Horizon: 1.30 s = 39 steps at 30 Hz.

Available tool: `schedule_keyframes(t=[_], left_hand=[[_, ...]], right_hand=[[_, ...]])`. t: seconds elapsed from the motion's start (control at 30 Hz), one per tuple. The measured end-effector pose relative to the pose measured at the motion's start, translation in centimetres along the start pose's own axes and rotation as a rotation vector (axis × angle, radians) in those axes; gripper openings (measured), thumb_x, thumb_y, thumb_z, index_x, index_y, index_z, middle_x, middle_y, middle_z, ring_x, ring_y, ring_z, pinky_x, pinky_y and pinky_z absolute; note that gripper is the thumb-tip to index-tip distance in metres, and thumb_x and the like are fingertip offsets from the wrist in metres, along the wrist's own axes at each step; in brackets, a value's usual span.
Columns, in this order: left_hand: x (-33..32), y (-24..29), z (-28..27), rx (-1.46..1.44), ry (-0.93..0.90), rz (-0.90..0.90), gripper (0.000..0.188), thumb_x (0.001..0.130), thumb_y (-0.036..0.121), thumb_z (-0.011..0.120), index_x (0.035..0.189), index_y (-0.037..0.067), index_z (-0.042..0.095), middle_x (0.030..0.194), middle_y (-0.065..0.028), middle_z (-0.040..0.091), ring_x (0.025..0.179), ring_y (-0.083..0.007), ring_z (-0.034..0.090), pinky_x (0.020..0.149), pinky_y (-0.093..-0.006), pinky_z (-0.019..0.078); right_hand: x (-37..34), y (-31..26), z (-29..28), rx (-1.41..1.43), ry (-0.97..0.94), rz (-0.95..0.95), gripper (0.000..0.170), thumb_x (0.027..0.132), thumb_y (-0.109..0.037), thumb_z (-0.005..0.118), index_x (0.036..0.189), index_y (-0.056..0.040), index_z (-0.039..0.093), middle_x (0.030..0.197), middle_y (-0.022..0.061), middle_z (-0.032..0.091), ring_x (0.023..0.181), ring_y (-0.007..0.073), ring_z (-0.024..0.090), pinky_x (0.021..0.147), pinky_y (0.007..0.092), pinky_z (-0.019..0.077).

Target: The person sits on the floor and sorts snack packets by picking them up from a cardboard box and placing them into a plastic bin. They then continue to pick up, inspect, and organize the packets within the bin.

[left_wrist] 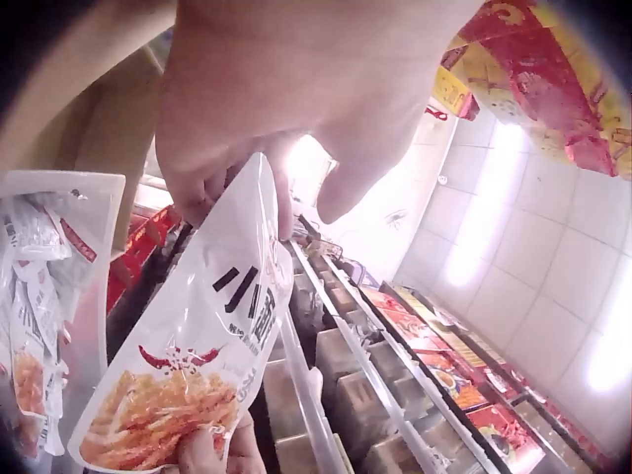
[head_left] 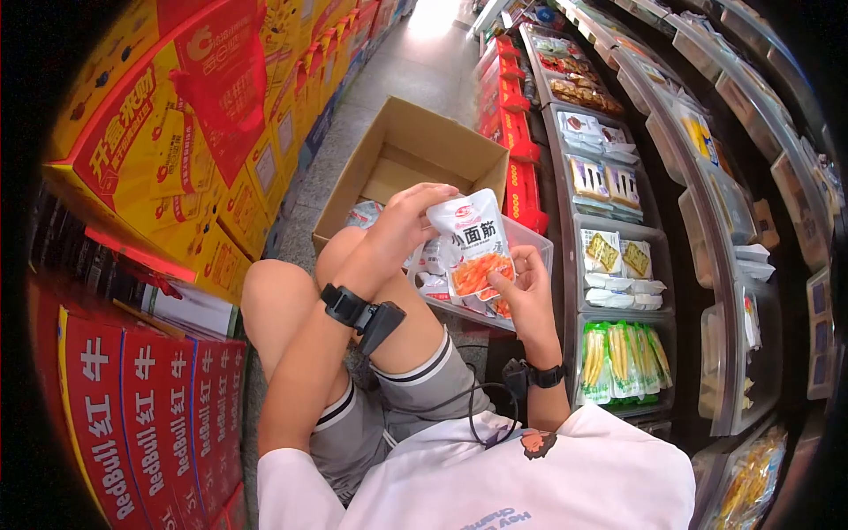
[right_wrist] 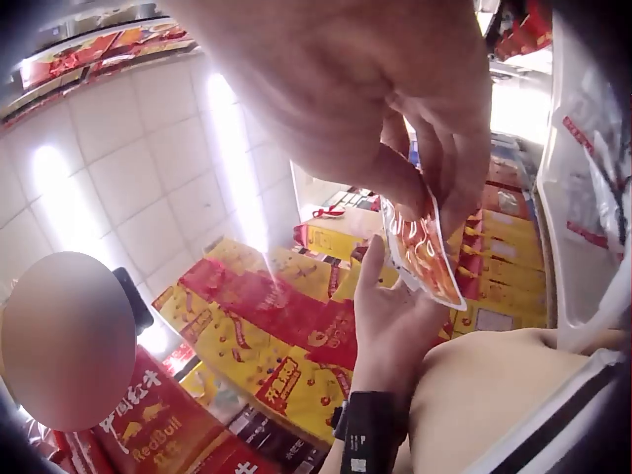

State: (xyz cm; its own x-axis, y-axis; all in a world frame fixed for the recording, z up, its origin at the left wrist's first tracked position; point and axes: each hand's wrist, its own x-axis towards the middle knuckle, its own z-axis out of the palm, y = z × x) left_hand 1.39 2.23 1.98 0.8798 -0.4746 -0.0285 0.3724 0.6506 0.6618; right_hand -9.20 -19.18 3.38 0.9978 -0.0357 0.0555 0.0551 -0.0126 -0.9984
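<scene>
Snack packet (head_left: 468,231) sits between the hands above a clear bin (head_left: 536,237), near side of the cardboard box (head_left: 435,132), the right hand's (head_left: 532,293) grip pinching its lower right edge, the left hand (head_left: 408,219) touching its upper left, though whether pinching I cannot tell.

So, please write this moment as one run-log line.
right grip: pinches packet near bottom; left grip: touches packet top; translucent tub: more packets inside; carton: open

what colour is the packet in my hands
The packet is mostly white, with orange-red food pictured; the head view shows it best.
</scene>
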Motion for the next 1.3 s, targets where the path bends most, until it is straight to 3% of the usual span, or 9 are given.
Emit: schedule_keyframes(t=[0.17,0.37,0.87,1.17,1.3], left_hand=[[-0.2,-0.1,0.0,0.154,-0.067,-0.099,0.032,0.095,0.028,0.068,0.119,0.007,0.065,0.113,-0.0049,0.068,0.108,-0.0147,0.063,0.093,-0.0325,0.0492],[-0.6,-0.1,0.6,0.394,-0.088,-0.154,0.044,0.094,0.03,0.072,0.132,0.008,0.063,0.121,-0.0015,0.067,0.111,-0.0108,0.06,0.094,-0.0298,0.0463],[-0.2,-0.5,0.3,0.404,-0.183,-0.094,0.046,0.094,0.029,0.073,0.134,0.008,0.063,0.121,-0.0022,0.07,0.11,-0.011,0.062,0.091,-0.0281,0.0477],[0.2,-0.9,-0.2,0.5,-0.046,-0.128,0.038,0.097,0.029,0.068,0.129,0.009,0.065,0.118,0.0002,0.069,0.109,-0.0097,0.06,0.09,-0.0273,0.047],[0.8,-1.8,-1.3,0.476,0.053,-0.112,0.04,0.098,0.024,0.066,0.131,0.002,0.062,0.119,-0.0054,0.068,0.107,-0.0125,0.063,0.09,-0.0298,0.0509]], right_hand=[[0.3,0.0,-0.1,0.075,0.05,-0.01,0.029,0.089,0.01,0.066,0.107,-0.0059,0.049,0.105,0.0062,0.064,0.096,0.0104,0.064,0.078,0.0235,0.0551],[0.9,0.2,0.6,0.13,0.088,-0.051,0.028,0.089,0.011,0.064,0.106,-0.0049,0.049,0.105,0.0073,0.064,0.095,0.0117,0.065,0.081,0.0268,0.0564],[1.8,1.6,-0.3,0.14,0.07,0.0,0.027,0.088,0.012,0.063,0.107,-0.0043,0.052,0.11,0.0073,0.064,0.102,0.0127,0.063,0.09,0.0282,0.0531],[2.3,2.6,-0.1,0.143,0.067,0.032,0.029,0.09,0.008,0.064,0.115,-0.0028,0.052,0.114,0.0088,0.065,0.104,0.0144,0.064,0.089,0.0286,0.0542],[2.8,3.0,0.3,0.249,0.059,0.137,0.029,0.094,0.002,0.063,0.119,-0.0004,0.05,0.118,0.014,0.064,0.104,0.0187,0.067,0.089,0.033,0.0577]])
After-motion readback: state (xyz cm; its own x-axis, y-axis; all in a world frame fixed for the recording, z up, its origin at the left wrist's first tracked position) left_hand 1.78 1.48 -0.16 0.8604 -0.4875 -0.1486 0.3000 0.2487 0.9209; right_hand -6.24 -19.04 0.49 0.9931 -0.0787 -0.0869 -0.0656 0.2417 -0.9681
